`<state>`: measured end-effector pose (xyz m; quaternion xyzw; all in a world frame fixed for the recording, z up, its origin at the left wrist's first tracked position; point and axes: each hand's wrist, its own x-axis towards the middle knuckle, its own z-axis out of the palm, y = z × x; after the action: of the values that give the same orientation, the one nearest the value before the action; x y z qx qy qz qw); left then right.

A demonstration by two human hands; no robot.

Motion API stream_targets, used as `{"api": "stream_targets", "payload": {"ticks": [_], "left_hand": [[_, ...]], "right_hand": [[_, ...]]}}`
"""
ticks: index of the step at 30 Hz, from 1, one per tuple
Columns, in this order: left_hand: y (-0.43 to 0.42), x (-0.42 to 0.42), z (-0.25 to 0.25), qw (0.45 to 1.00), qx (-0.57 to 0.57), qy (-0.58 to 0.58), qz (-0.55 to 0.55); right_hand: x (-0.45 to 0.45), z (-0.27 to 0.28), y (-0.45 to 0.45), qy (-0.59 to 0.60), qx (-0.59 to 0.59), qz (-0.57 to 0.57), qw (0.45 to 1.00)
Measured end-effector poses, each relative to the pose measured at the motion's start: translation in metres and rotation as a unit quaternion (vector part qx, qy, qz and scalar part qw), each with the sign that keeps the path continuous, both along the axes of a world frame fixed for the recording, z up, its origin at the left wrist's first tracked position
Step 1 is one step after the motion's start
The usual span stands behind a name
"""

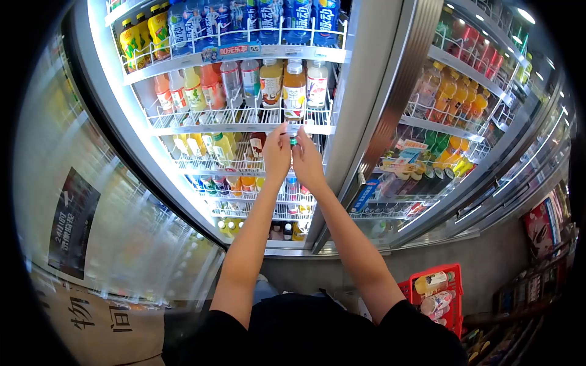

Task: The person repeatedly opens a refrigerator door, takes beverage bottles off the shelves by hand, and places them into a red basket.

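Observation:
My left hand and my right hand are raised side by side at the front edge of the second shelf in the open drinks cooler. Their fingers are bent and drawn together at the shelf's label strip, and what they pinch is too small to make out. Between the hands shows a green cap; whether they touch it I cannot tell. Just above my fingertips stands an orange tea bottle, upright at the shelf front. A brown tea bottle and a white-labelled bottle flank it.
Blue drink bottles fill the top shelf. The glass door stands open at left. A closed cooler section is at right. On the floor at lower right, a red basket holds several bottles.

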<state>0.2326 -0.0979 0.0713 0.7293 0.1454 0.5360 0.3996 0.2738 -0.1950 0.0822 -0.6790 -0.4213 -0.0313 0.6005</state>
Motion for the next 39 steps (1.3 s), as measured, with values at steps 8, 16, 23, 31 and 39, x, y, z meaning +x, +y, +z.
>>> {"api": "stream_targets", "payload": {"ticks": [8, 16, 23, 31, 39], "left_hand": [[-0.084, -0.066, -0.001, 0.98, -0.177, 0.0, -0.088], [-0.158, -0.085, 0.012, 0.968, -0.174, 0.028, -0.177], [-0.242, -0.102, -0.033, 0.92, -0.21, 0.137, -0.303], [-0.294, -0.159, -0.077, 0.848, -0.246, 0.216, -0.417], [-0.327, -0.209, -0.094, 0.812, -0.286, 0.248, -0.444]], "right_hand": [[-0.037, 0.0, -0.1, 0.19, 0.09, 0.171, 0.963], [-0.054, -0.012, -0.214, 0.232, 0.139, 0.102, 0.957], [-0.09, -0.054, -0.332, 0.267, 0.191, -0.073, 0.942], [-0.16, -0.079, -0.421, 0.3, 0.246, -0.203, 0.899], [-0.234, -0.1, -0.456, 0.331, 0.263, -0.275, 0.864]]}}
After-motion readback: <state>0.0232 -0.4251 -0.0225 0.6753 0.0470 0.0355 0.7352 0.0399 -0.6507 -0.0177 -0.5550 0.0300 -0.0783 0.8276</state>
